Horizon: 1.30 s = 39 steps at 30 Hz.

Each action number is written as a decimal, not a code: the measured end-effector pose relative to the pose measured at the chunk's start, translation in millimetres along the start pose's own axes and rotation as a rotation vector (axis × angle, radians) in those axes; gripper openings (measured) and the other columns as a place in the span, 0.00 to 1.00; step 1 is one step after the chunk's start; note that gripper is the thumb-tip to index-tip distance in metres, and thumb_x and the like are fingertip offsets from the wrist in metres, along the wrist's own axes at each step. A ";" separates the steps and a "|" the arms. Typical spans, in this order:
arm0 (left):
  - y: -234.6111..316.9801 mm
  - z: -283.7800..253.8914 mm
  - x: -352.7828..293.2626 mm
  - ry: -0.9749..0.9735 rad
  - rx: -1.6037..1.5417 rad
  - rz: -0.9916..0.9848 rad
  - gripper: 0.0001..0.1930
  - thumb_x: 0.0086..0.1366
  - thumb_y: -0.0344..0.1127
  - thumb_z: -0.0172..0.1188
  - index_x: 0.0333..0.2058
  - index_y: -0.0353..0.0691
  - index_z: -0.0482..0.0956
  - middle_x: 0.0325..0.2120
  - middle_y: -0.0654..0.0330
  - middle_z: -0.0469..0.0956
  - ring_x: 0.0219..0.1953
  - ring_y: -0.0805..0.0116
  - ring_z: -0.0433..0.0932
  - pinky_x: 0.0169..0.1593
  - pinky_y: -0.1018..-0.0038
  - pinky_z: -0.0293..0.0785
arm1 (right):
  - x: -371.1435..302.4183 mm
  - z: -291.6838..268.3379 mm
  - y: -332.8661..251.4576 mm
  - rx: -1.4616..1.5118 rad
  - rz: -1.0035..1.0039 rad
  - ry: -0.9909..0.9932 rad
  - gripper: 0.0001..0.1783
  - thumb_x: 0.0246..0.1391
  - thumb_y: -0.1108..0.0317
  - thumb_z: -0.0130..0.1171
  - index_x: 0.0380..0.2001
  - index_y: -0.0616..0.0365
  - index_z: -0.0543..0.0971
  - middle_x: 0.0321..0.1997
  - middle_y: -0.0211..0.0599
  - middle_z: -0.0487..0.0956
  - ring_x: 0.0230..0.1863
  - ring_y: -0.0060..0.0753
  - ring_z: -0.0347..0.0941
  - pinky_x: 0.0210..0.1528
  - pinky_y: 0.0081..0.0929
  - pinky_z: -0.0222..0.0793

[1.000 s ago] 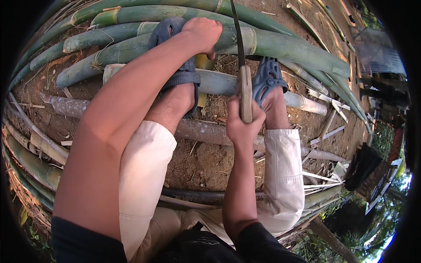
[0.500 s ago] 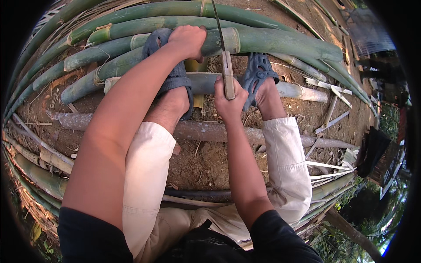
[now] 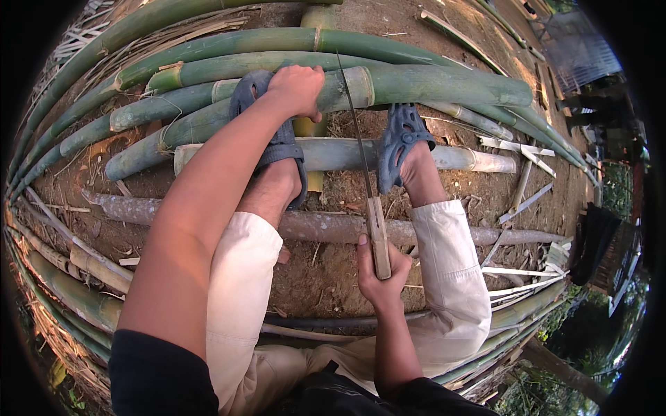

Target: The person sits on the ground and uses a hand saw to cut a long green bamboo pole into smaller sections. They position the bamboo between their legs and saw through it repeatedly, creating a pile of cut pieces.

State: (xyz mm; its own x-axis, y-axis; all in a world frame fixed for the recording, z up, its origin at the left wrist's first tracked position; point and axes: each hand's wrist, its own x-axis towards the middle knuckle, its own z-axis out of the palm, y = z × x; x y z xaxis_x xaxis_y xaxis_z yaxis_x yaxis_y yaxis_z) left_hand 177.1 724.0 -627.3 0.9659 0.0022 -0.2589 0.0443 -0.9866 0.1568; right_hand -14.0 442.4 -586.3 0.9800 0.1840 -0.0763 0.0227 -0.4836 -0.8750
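Note:
A thick green bamboo pole (image 3: 444,84) lies crosswise in front of me. My left hand (image 3: 297,91) is closed over it, left of a pale node ring, with the thumb along its near side. In my right hand (image 3: 383,277) is the wooden handle of a handsaw (image 3: 378,236), drawn back toward me between my knees. The saw's thin dark blade runs forward and crosses the pole just left of the node, between my hand and the ring. Beside my left hand, my left clog (image 3: 276,142) rests on the poles; my right clog (image 3: 401,142) is under the pole's right part.
Several more green bamboo poles (image 3: 250,43) lie side by side beyond. A greyish pole (image 3: 340,154) and a brown one (image 3: 326,229) lie crosswise nearer me on bare soil. Split strips (image 3: 531,163) are scattered at the right, and more bamboo lies beneath my seat.
My right hand has pulled the saw back toward me, so more of the blade shows on the near side of the pole. My left hand keeps its hold on the pole.

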 end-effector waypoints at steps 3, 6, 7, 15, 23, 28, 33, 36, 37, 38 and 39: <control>-4.5 5.7 0.2 0.048 0.009 -0.010 0.40 0.44 0.49 0.80 0.49 0.27 0.72 0.38 0.44 0.84 0.45 0.47 0.83 0.49 0.59 0.80 | 4.6 10.2 15.5 0.003 -0.067 0.011 0.09 0.55 0.75 0.60 0.21 0.63 0.78 0.14 0.27 0.73 0.18 0.11 0.67 0.22 0.19 0.63; -8.1 18.6 -2.8 0.079 0.019 0.003 0.39 0.43 0.49 0.80 0.48 0.27 0.73 0.37 0.44 0.84 0.45 0.47 0.83 0.48 0.59 0.80 | 55.4 39.3 18.1 0.090 -0.062 0.020 0.06 0.53 0.75 0.61 0.23 0.64 0.79 0.14 0.31 0.74 0.19 0.13 0.70 0.23 0.20 0.68; -7.0 15.7 3.9 0.104 0.033 0.006 0.39 0.43 0.49 0.80 0.47 0.27 0.73 0.37 0.44 0.84 0.45 0.47 0.83 0.48 0.59 0.80 | 87.7 52.9 27.5 0.171 -0.124 0.052 0.05 0.52 0.75 0.61 0.23 0.64 0.80 0.14 0.31 0.74 0.19 0.13 0.71 0.24 0.20 0.68; -8.9 -3.2 6.5 0.020 0.030 -0.029 0.38 0.43 0.51 0.80 0.47 0.31 0.75 0.40 0.45 0.83 0.46 0.48 0.83 0.49 0.58 0.80 | 141.7 56.1 8.8 0.054 -0.143 -0.044 0.11 0.52 0.69 0.62 0.21 0.66 0.76 0.14 0.40 0.73 0.19 0.19 0.68 0.25 0.30 0.66; -5.2 8.8 -0.3 0.032 -0.023 0.010 0.37 0.43 0.47 0.80 0.45 0.30 0.73 0.38 0.45 0.83 0.45 0.47 0.83 0.49 0.59 0.80 | 116.5 53.8 -27.2 -0.088 -0.160 0.060 0.11 0.54 0.69 0.62 0.23 0.65 0.77 0.15 0.46 0.75 0.15 0.37 0.73 0.25 0.33 0.69; 4.3 15.9 6.8 0.117 0.040 0.005 0.38 0.42 0.47 0.80 0.45 0.29 0.73 0.37 0.44 0.84 0.43 0.48 0.84 0.46 0.60 0.81 | 107.0 67.1 20.6 0.027 -0.238 0.152 0.07 0.56 0.71 0.62 0.27 0.64 0.80 0.14 0.39 0.74 0.16 0.20 0.71 0.23 0.27 0.68; -3.4 12.7 5.2 0.082 0.039 0.027 0.40 0.42 0.48 0.81 0.46 0.27 0.71 0.35 0.43 0.84 0.42 0.46 0.84 0.46 0.60 0.81 | 114.9 50.0 -11.2 -0.015 -0.155 0.045 0.12 0.58 0.66 0.62 0.27 0.64 0.79 0.15 0.43 0.73 0.17 0.25 0.71 0.25 0.30 0.68; -1.5 5.5 2.6 0.086 0.070 0.013 0.39 0.41 0.46 0.81 0.47 0.28 0.73 0.38 0.45 0.84 0.43 0.51 0.85 0.46 0.63 0.81 | 121.8 39.0 -60.8 -0.059 -0.069 -0.006 0.17 0.60 0.60 0.62 0.25 0.65 0.76 0.16 0.48 0.73 0.17 0.34 0.71 0.27 0.35 0.67; 0.7 5.2 1.4 0.086 0.063 0.026 0.39 0.41 0.47 0.81 0.47 0.28 0.73 0.38 0.45 0.84 0.43 0.51 0.85 0.46 0.63 0.81 | 119.5 39.2 -66.1 -0.046 -0.076 0.012 0.18 0.60 0.60 0.62 0.25 0.65 0.76 0.16 0.49 0.73 0.17 0.34 0.70 0.26 0.35 0.67; 1.9 5.2 0.1 0.090 0.056 0.029 0.39 0.41 0.47 0.82 0.47 0.28 0.73 0.38 0.45 0.84 0.42 0.51 0.85 0.46 0.63 0.81 | 119.2 39.5 -69.4 -0.030 -0.091 0.022 0.19 0.60 0.60 0.62 0.25 0.66 0.76 0.16 0.49 0.73 0.17 0.34 0.69 0.26 0.35 0.67; 2.2 5.0 -1.2 0.095 0.049 0.030 0.40 0.41 0.47 0.82 0.47 0.28 0.72 0.38 0.45 0.84 0.42 0.51 0.85 0.46 0.63 0.82 | 115.3 40.2 -66.3 -0.049 -0.064 0.048 0.20 0.61 0.59 0.62 0.24 0.65 0.75 0.15 0.46 0.71 0.17 0.29 0.66 0.25 0.34 0.65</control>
State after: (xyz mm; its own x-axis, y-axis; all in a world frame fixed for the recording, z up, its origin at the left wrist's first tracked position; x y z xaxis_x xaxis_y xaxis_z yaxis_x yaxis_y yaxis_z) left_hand 174.8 721.1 -631.4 0.9865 -0.0145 -0.1631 0.0046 -0.9932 0.1161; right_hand 89.6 530.1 -556.3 0.9846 0.1750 0.0029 0.0939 -0.5140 -0.8527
